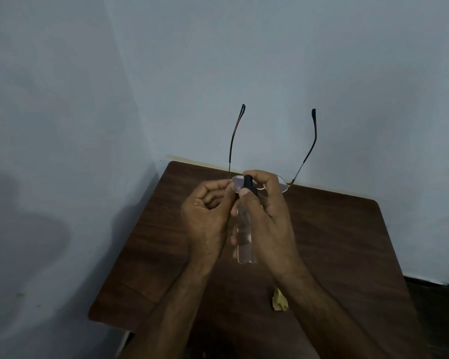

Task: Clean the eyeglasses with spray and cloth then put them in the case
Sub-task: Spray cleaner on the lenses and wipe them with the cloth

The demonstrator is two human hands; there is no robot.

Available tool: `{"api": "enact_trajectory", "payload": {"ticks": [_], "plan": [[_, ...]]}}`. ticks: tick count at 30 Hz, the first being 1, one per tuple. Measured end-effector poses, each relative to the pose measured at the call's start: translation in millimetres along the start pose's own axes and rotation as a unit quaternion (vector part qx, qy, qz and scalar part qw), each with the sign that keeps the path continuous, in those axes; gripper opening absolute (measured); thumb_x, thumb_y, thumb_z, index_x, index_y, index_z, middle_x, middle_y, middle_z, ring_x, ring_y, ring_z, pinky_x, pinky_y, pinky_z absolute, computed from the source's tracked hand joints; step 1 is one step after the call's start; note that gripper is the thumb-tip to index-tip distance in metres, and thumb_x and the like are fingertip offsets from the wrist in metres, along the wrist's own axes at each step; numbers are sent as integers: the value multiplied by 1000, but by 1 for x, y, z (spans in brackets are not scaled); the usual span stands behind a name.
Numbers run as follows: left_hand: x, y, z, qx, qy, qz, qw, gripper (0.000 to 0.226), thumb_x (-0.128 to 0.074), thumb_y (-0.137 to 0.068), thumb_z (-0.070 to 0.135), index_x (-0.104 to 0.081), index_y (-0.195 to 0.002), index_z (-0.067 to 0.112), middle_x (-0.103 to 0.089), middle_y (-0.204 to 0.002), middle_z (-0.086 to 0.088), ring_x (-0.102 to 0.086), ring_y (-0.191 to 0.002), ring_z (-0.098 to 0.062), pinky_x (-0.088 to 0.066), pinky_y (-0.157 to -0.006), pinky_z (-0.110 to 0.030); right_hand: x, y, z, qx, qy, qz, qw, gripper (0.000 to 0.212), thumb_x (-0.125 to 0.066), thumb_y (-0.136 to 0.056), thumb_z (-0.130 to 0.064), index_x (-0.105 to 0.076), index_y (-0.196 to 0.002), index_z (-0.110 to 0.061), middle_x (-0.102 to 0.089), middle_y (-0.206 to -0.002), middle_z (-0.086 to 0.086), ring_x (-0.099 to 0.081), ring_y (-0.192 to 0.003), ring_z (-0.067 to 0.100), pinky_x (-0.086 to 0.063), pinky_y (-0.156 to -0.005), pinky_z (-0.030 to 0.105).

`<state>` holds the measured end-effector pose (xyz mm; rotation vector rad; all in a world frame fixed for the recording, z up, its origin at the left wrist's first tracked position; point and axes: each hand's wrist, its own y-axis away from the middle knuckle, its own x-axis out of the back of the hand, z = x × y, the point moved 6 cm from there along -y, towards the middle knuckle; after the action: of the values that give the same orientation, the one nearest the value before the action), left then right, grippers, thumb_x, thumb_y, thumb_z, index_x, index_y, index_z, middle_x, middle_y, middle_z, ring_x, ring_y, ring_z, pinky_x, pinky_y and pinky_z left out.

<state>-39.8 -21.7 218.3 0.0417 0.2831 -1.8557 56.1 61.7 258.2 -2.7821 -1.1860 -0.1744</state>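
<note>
Eyeglasses [283, 186]: temples point away, left hand [205, 211] pinching frame; right hand [267, 216] grips spray bottle [244, 244] near lens.

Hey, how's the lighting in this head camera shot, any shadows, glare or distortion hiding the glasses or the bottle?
Head view: dim, bluish light, no glare; soft shadows on the wall at left; the lenses of the eyeglasses nearly vanish, though the thin temples are sharp; the clear spray bottle is faint, its black nozzle plain; the wide-angle lens skews the table.

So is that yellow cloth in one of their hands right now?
No, the yellow cloth lies on the wooden table; the left hand holds the eyeglasses, the right hand the spray bottle.
</note>
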Motion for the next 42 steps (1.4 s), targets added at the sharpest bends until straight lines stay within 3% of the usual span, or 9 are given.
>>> {"api": "enact_trajectory", "payload": {"ticks": [5, 8, 12, 18, 22, 31, 34, 38, 42], "plan": [[2, 1, -3, -9, -31, 7, 999, 11, -80, -92, 7, -78, -103, 8, -81, -88, 2, -79, -80, -11, -62, -70, -21, 9, 0, -18, 24, -63, 6, 998, 11, -52, -108, -27, -54, -112, -37, -70, -88, -2, -70, -69, 22, -62, -56, 36], [1, 2, -3, -11, -48, 10, 999, 11, -80, -92, 7, -79, -102, 12, -80, -88, 8, -78, -81, -7, -59, -69, -16, 12, -4, -22, 29, -65, 11, 997, 19, -53, -108, -22, -54, -122, -36, -71, -88, 1, -70, -73, 26, -62, -66, 43], [3, 1, -5, -10, -44, 9, 999, 12, -80, -92, 6, -78, -104, 8, -81, -88, 3, -78, -81, -10, -61, -71, -20, 15, -5, -31, 35, -113, -7, 993, 19, -51, -108, -17, -52, -125, -26, -69, -75, 6, -63, -52, 25, -53, -46, 33], [2, 1, -7, 12, -22, 10, 1000, 11, -82, -90, 10, -79, -101, 10, -81, -87, 0, -79, -79, -13, -63, -70, -23, 13, -9, -42, 34, -174, -27, 984, 18, -48, -109, -14, -51, -125, -21, -65, -73, 22, -59, -46, 26, -51, -42, 32], [3, 2, -9, 19, -13, 3, 1000, 15, -82, -89, 6, -78, -101, 14, -81, -88, 0, -78, -79, -14, -64, -69, -25, 13, -15, -49, 34, -205, -18, 978, 20, -47, -110, -17, -51, -127, -25, -65, -69, 6, -60, -46, 21, -52, -42, 31], [2, 2, -12, 22, -16, -7, 1000, 15, -81, -89, 2, -78, -102, 9, -81, -86, 3, -77, -76, -8, -60, -65, -18, 17, -29, -58, 69, -206, -7, 976, 29, -48, -110, -20, -45, -139, -22, -65, -79, 10, -60, -50, 30, -56, -47, 39], [1, -2, -17, 47, -21, -14, 999, 14, -78, -91, 4, -77, -104, 7, -81, -88, 6, -79, -80, -8, -62, -67, -19, 29, -19, -45, 114, -152, 17, 982, 34, -50, -110, -27, -46, -143, -26, -65, -87, 15, -65, -66, 31, -60, -58, 47], [2, -10, -28, 71, 8, -34, 997, 12, -76, -93, 8, -76, -106, 8, -82, -91, -8, -82, -85, -25, -67, -73, -36, 73, 8, 2, 153, -55, 131, 978, 32, -47, -109, -17, -50, -139, -7, -68, -91, -2, -69, -76, 10, -58, -64, 27], [4, -14, -30, 67, 31, -54, 996, 12, -75, -93, 9, -75, -104, 5, -82, -90, -10, -82, -84, -27, -66, -69, -31, 133, 29, 105, 71, 128, 203, 968, 25, -53, -108, -29, -49, -131, -21, -64, -106, -12, -66, -98, 3, -58, -83, 44]]}}
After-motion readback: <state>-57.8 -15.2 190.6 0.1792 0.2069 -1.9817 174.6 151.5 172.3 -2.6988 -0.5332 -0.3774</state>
